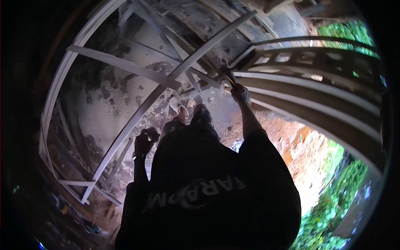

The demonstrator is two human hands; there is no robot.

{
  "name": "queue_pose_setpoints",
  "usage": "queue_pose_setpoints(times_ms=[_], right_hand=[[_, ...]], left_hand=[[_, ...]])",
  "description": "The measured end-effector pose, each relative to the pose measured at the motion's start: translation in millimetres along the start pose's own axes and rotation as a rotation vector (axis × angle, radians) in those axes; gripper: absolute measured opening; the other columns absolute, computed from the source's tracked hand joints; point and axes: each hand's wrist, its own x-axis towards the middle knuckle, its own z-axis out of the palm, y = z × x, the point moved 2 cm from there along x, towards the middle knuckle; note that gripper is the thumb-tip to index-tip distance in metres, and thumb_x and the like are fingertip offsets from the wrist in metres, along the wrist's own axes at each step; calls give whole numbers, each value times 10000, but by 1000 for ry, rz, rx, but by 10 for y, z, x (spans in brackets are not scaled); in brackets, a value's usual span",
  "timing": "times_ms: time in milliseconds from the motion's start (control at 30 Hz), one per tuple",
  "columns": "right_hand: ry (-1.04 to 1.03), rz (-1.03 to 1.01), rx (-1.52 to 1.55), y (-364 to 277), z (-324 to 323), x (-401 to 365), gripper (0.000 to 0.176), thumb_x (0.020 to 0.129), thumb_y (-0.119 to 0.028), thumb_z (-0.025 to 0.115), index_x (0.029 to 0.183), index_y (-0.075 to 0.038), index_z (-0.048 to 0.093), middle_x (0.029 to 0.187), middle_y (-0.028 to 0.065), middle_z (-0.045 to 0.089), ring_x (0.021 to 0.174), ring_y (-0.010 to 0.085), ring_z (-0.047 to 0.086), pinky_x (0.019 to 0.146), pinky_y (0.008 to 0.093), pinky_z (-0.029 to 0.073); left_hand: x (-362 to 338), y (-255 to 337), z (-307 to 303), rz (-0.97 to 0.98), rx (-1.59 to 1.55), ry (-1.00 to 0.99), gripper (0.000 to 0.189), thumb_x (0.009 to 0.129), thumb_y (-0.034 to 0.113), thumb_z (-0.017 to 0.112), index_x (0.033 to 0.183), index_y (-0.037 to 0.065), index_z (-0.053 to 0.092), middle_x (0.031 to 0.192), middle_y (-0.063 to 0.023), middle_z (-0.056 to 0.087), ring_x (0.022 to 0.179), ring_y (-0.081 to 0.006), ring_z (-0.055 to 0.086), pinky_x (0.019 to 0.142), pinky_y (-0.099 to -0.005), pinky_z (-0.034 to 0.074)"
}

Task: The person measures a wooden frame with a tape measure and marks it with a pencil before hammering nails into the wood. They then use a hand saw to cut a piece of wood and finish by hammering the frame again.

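Observation:
My right hand (240, 93) is closed around the handle of a hammer (230, 78), a dark tool with an orange-yellow stripe. The hammer's dark head points away from me, close to the end of a slatted timber panel (291, 92). Lower on the left, my left hand (144, 141) has its fingers curled, with a band at the wrist. It is in shadow, and whatever it may hold cannot be made out. Beside it runs a long pale bar (137, 112), part of a large crossed frame (121, 64).
My feet, one in a light shoe (178, 107), stand on a stained floor (104, 121). More timbers (200, 25) lie at the far side. Reddish ground (287, 137) and green plants (325, 212) show at the right. Clutter (79, 214) sits at lower left.

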Motion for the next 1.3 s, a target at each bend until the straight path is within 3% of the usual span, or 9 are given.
queue_pose_setpoints(times_ms=[200,567,700,833,900,1000,1100,1167,1300], right_hand=[[172,-219,-13,722,520,782,260,786,-322,656,961,-147,736,889,211,685,842,415,670,729,529,539],[267,-495,245,468,213,866,329,783,-227,721,1024,-21,633,1063,241,624,945,450,618,768,534,519],[-79,-456,283,-14,150,928,421,942,-389,612,794,-4,696,689,214,635,692,406,648,644,484,496],[-319,-752,142,-744,939,972,540,986,-483,526,758,-28,706,648,227,629,648,371,655,620,471,483],[20,-1426,115,-1071,1358,772,571,997,-547,430,926,-73,738,831,215,702,838,392,682,753,496,513],[-579,-1042,251,-1877,1290,321,627,1002,-576,375,946,-71,742,928,229,709,868,429,677,767,489,524],[-788,-573,365,-2020,2015,364,557,956,-570,546,1055,-50,719,917,95,747,777,257,721,655,371,538],[-1048,-576,265,-2249,1222,-245,460,918,-485,668,1150,-88,651,784,30,682,557,81,578,459,236,379],[-1325,-566,385,-2606,719,-1221,314,897,-331,736,1080,-116,597,687,13,588,460,31,410,401,195,271]], left_hand=[[8,-315,-114,-402,-630,324,193,957,177,666,1069,35,598,804,-38,671,712,-114,634,653,-283,509],[105,929,790,-378,-253,252,371,851,252,792,1112,51,619,878,-76,738,802,-141,709,719,-308,569],[420,1694,889,-494,-205,158,394,833,286,745,1112,40,615,951,-160,733,925,-302,720,778,-391,575],[512,2084,853,-549,-220,180,544,791,482,744,1094,50,615,893,-229,708,862,-421,692,737,-481,544],[394,2139,849,-590,-235,222,565,784,505,742,1093,49,614,888,-231,706,857,-423,690,734,-485,540],[53,2056,935,-670,-273,331,598,773,539,739,1090,48,613,882,-234,703,851,-426,686,730,-492,535],[-331,1967,1001,-768,-328,448,631,763,573,736,1088,47,612,875,-237,700,844,-429,683,725,-498,529],[-603,1920,1097,-831,-379,525,653,756,596,734,1087,46,611,871,-239,698,840,-432,680,722,-503,525],[-992,1765,1284,-986,-492,556,760,725,691,717,1090,34,607,872,-249,695,858,-443,674,732,-510,522]])
